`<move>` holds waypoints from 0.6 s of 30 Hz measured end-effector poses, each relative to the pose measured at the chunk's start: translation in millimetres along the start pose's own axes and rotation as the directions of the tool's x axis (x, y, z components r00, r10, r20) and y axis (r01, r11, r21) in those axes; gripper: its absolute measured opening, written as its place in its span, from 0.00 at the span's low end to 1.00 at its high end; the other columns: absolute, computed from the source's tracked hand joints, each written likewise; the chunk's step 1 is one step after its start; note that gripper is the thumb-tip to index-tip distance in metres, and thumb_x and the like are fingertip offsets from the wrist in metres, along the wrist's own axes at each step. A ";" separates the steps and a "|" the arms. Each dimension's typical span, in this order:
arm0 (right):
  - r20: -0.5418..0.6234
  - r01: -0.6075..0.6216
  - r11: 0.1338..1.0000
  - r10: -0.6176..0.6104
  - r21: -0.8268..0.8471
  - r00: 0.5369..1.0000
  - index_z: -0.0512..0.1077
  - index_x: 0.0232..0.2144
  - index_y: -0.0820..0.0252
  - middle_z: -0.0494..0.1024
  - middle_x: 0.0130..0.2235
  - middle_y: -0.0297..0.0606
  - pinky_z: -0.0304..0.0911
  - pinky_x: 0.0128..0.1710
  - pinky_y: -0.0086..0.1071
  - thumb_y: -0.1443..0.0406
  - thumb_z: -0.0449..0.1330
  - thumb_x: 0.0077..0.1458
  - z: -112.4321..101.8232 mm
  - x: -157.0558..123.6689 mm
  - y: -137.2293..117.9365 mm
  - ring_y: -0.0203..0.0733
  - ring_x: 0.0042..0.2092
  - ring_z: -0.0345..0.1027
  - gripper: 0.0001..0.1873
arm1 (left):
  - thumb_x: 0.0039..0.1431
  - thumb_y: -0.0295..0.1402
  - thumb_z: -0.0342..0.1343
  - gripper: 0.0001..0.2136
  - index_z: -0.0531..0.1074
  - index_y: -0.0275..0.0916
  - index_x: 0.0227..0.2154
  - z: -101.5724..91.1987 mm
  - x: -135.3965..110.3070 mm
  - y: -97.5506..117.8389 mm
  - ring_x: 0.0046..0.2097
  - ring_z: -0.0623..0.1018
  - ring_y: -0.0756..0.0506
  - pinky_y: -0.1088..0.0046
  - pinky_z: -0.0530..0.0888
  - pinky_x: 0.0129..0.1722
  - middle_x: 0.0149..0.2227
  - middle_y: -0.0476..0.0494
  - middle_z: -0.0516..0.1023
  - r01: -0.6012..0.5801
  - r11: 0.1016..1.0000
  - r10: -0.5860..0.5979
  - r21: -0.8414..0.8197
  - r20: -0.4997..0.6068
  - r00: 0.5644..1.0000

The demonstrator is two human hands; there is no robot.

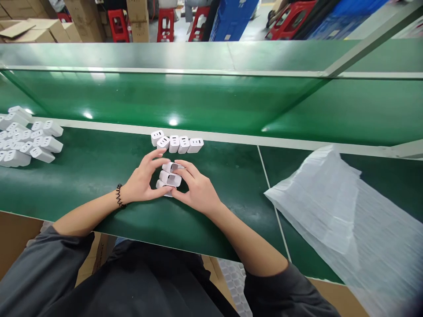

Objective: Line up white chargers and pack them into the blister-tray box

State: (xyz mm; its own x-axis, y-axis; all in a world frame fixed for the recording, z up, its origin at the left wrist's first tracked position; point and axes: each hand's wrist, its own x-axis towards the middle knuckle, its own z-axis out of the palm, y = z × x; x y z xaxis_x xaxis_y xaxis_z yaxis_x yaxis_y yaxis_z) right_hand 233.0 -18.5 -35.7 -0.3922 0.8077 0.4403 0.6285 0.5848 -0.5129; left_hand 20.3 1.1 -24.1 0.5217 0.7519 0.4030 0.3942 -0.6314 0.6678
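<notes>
Three white charger housings [166, 175] stand side by side on the green work surface [132, 224], between my two hands. My left hand [140, 178] closes on their left side, thumb at the nearest one and fingers at the farthest. From the right, my right hand [200, 189] curls round the same stack, its fingertips partly covering the housings. Openings with a grey inside show on their upper faces. Just beyond my fingers is a short row of white chargers [174, 143] with dark port slots facing up.
A large cluster of white chargers [20, 143] lies at the far left. Translucent foam sheets [324, 198] spread over the right side. A white rail [231, 140] runs along the back edge, and a slanted metal bar [370, 39] rises at upper right. Red stools [118, 25] stand beyond.
</notes>
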 end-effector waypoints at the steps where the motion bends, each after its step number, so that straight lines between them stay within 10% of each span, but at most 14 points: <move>1: 0.016 0.009 1.000 -0.009 -0.006 1.000 0.70 0.49 0.58 0.72 0.58 0.48 0.77 0.41 0.42 0.60 0.61 0.56 -0.1 -0.5 -0.3 0.51 0.50 0.76 0.19 | 0.57 0.40 0.62 0.26 0.63 0.43 0.57 -4.8 1.0 4.0 0.65 0.64 0.36 0.55 0.72 0.58 0.66 0.34 0.57 -0.070 0.989 0.064 0.130 0.049 0.997; 8: 0.018 0.089 0.995 -0.088 -0.036 0.996 0.71 0.49 0.59 0.75 0.55 0.48 0.77 0.42 0.41 0.60 0.61 0.56 2.6 -0.7 -8.6 0.51 0.50 0.76 0.18 | 0.56 0.32 0.59 0.20 0.66 0.35 0.51 -10.1 6.7 37.3 0.60 0.71 0.35 0.58 0.77 0.51 0.62 0.31 0.66 -0.056 0.845 -0.138 0.532 0.317 0.938; 13: 0.060 0.252 0.967 -0.254 0.033 0.965 0.69 0.54 0.53 0.74 0.56 0.48 0.77 0.45 0.50 0.59 0.61 0.59 5.8 -6.7 -10.8 0.58 0.53 0.74 0.20 | 0.59 0.32 0.58 0.18 0.67 0.38 0.52 -28.6 -8.3 56.6 0.53 0.76 0.42 0.73 0.76 0.35 0.58 0.37 0.70 0.089 0.866 -0.299 0.492 0.367 0.881; 18: 0.148 0.278 0.918 -0.328 0.282 0.933 0.52 0.68 0.38 0.68 0.63 0.53 0.80 0.36 0.52 0.59 0.65 0.56 20.2 -3.4 9.3 0.60 0.46 0.78 0.42 | 0.57 0.38 0.62 0.17 0.70 0.40 0.47 -122.1 -119.0 53.8 0.55 0.74 0.43 0.70 0.74 0.46 0.56 0.40 0.73 0.445 0.835 -0.399 0.324 -0.202 0.895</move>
State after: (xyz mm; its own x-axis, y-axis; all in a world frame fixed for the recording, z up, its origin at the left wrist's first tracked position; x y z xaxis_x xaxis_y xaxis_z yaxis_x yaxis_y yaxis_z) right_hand 226.6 -14.3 -56.8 -0.6715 0.5731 0.4697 0.2790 0.7828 -0.5563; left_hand -112.9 -99.2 40.3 0.1570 0.9626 0.2206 0.8063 -0.2540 0.5342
